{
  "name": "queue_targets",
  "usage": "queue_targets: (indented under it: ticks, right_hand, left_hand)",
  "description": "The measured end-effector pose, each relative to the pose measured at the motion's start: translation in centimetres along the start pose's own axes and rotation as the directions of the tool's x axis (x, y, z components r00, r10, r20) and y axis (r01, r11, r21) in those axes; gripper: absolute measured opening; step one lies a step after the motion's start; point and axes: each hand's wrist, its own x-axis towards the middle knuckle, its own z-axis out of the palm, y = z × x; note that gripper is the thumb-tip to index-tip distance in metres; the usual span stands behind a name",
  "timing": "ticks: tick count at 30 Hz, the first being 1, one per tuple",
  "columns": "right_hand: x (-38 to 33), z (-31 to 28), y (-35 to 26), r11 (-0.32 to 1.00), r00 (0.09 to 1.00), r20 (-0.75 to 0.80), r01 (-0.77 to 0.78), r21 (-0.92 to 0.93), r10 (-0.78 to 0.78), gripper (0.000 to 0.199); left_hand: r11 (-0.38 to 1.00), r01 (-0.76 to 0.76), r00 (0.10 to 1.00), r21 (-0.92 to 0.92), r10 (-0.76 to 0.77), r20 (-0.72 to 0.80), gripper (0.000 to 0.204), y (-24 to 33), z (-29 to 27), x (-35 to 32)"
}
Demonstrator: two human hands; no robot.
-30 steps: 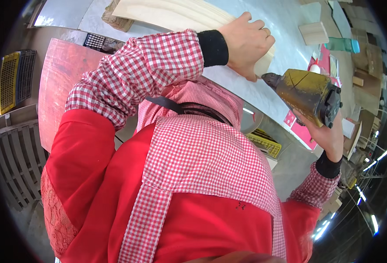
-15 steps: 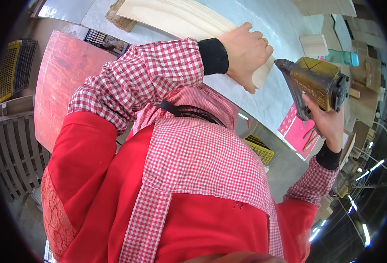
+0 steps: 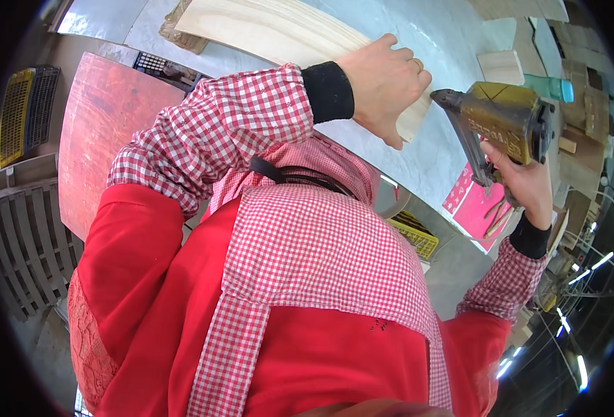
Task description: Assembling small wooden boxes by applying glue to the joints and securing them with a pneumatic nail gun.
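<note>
1. the right hand (image 3: pixel 526 184) is wrapped round the handle of a yellow and black nail gun (image 3: pixel 501 118), a closed grip, with some fingers hidden behind the handle.
2. the left hand (image 3: pixel 387 87) spans the wooden board (image 3: pixel 279 31) near its right end in a wide hold, thumb at the near edge.
3. the board lies over the pale table (image 3: pixel 453 42), its far-left end by a rough wooden block (image 3: pixel 182 35); the gun's nose is just beside its right end, and i cannot tell whether they touch.
4. as for progress, board and gun are both in hand; no fastener shows in the board, so what is done or left cannot be read.
5. the table's near edge runs just below the thumb. open tabletop lies beyond the fingers; rightward, a small wood piece (image 3: pixel 501 67), a bottle (image 3: pixel 550 87) and a pink sheet (image 3: pixel 467 219) narrow the room.
</note>
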Motion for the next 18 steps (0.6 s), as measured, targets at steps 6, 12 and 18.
queue_targets:
  ticks: [6,12,18]
  right_hand:
    - [-0.8,0.5,3.1,0.998,0.995,-0.098,-0.018,0.064,0.024,0.037]
    - [-5.7,-1.0,12.6,0.959,0.943,-0.187,-0.253,0.126,0.274,0.048]
    - [-11.6,4.4,22.5,0.887,0.872,-0.416,-0.385,-0.254,0.259,0.069]
  left_hand:
    - [0.999,-0.013,1.000,0.041,0.013,-0.009,0.086,-0.3,0.2,0.9]
    - [1.000,-0.021,0.973,0.013,0.024,-0.228,0.077,-2.2,0.5,3.4]
    - [0.932,0.251,0.874,-0.262,-0.102,0.475,0.043,-7.4,-6.1,5.1]
